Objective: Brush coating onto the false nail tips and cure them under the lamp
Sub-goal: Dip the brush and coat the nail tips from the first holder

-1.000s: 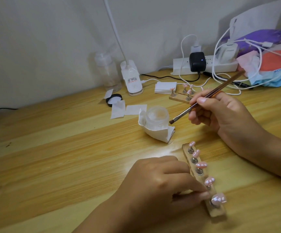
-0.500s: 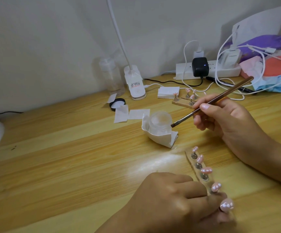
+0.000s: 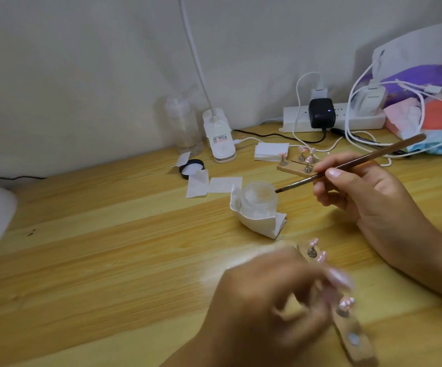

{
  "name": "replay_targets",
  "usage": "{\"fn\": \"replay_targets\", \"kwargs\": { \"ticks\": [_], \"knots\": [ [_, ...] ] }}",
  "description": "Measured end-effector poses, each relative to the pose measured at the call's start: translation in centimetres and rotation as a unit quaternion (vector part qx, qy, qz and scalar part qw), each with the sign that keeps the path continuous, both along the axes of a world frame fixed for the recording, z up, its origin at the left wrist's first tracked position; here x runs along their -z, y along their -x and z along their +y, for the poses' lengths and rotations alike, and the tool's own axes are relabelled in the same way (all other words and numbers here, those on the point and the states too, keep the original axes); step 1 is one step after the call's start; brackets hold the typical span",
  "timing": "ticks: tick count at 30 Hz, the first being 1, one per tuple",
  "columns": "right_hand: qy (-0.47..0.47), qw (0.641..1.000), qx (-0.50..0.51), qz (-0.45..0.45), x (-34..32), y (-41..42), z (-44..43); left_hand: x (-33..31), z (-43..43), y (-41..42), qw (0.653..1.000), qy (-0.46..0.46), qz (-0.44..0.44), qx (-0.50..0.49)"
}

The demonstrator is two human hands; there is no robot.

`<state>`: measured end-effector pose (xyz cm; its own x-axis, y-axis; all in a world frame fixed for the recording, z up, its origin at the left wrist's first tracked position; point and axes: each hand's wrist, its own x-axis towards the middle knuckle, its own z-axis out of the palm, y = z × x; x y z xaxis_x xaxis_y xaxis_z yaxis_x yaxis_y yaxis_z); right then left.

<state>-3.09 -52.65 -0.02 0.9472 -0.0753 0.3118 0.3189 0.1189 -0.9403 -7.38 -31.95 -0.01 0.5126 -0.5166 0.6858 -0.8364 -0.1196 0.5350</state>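
Now that the left hand [image 3: 273,300] lifts off the nail tip holder [image 3: 357,350], end slot empty (grip too blurry to tell), the right hand [image 3: 365,192] pinches the brush [image 3: 360,161] at the jar [image 3: 259,198], probably to load up.

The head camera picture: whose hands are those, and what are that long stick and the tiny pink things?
No machine here: those are a person's two hands, filmed by a camera worn on the head, looking down at a wooden table. The right hand pinches a thin brush, its tip by the rim of a small clear jar wrapped in white paper. The pink things are false nail tips on little stands along a wooden strip. The left hand is over that strip, too blurred to tell if it holds anything. At the back stand a white desk lamp and a power strip.
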Motion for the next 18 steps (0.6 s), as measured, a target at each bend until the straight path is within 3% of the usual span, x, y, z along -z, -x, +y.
{"fn": "replay_targets", "kwargs": {
  "ticks": [2,4,6,18],
  "knots": [
    [-0.013,1.0,0.001,-0.002,0.0,0.0,0.0,-0.6,0.4,-0.9,0.974,0.127,0.178,-0.064],
    [-0.029,1.0,-0.009,-0.004,0.0,0.1,0.0,-0.8,0.7,-1.8,0.903,0.223,0.339,-0.142],
    [-0.035,0.999,-0.023,0.003,-0.1,0.2,-0.1,-0.5,0.8,-2.4,0.848,0.247,0.437,-0.169],
    [0.08,0.995,-0.034,0.055,0.6,-0.1,0.9,-0.3,0.9,-3.3,0.832,0.219,0.503,-0.085]
  ]
}}
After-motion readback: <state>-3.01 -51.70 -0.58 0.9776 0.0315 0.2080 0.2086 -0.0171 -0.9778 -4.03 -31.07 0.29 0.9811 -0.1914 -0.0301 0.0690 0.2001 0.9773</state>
